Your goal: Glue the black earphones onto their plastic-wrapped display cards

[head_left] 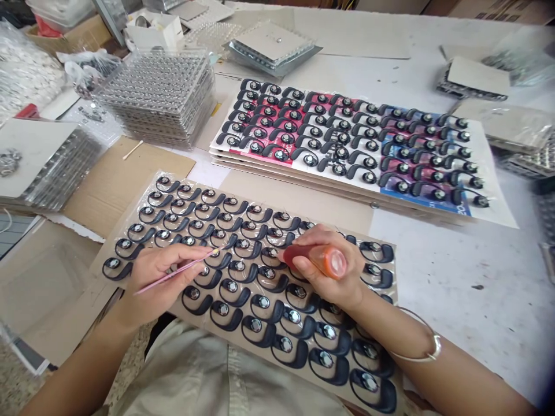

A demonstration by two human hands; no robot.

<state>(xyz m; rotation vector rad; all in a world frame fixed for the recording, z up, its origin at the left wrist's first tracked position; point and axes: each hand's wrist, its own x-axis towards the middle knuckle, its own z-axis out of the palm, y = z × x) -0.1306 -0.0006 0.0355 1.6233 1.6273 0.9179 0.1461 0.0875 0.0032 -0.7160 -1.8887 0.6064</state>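
Note:
A cardboard sheet (286, 205) carries rows of black hook-shaped pieces (233, 296), each with a small shiny round part. Over its left half, my left hand (162, 277) pinches a thin pink stick (173, 271) whose tip points right toward the pieces. My right hand (332, 266) is wrapped round a small orange-red bottle (318, 258). The bottle's base faces up toward me, and its narrow end points down and left at a piece near the middle of the sheet. Some pieces are hidden beneath both hands.
Behind lies a stack of boards (498, 190) bearing more black pieces. Stacked clear trays (151, 86) stand at the back left, near a cotton swab (132, 150) on brown cardboard (125, 179). Another stack (34, 156) sits at the far left. Covered trays (477, 78) lie at the right.

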